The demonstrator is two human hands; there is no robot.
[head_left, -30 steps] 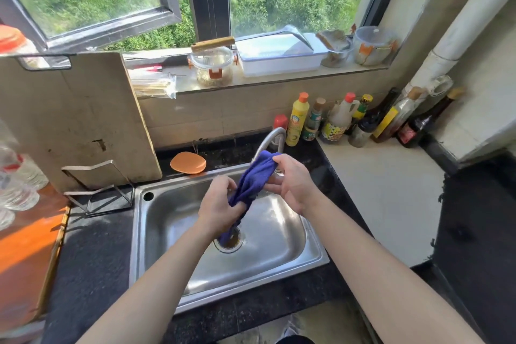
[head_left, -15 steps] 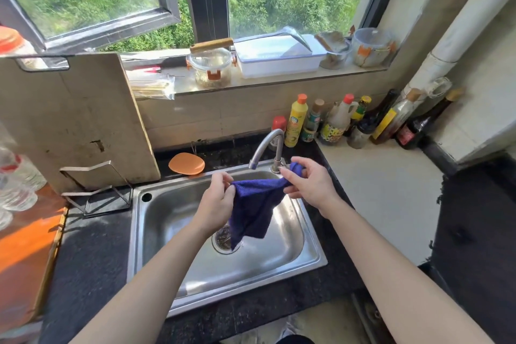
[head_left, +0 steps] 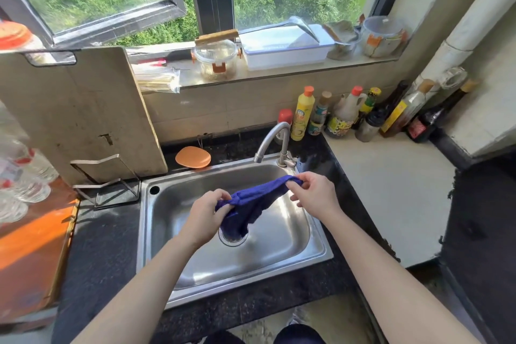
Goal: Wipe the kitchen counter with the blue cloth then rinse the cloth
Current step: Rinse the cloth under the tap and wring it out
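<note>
Both hands [head_left: 206,216] pinching blue cloth [head_left: 252,202], over sink [head_left: 279,254]

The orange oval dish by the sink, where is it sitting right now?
In the head view, the orange oval dish sits on the dark counter behind the steel sink's back rim, left of the curved metal faucet and beside the propped wooden cutting board.

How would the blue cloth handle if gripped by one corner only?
Probably floppy: the blue cloth sags between the left hand and right hand. Likely light, since fingertip pinches hold it. If wet, it may drip into the sink.
</note>
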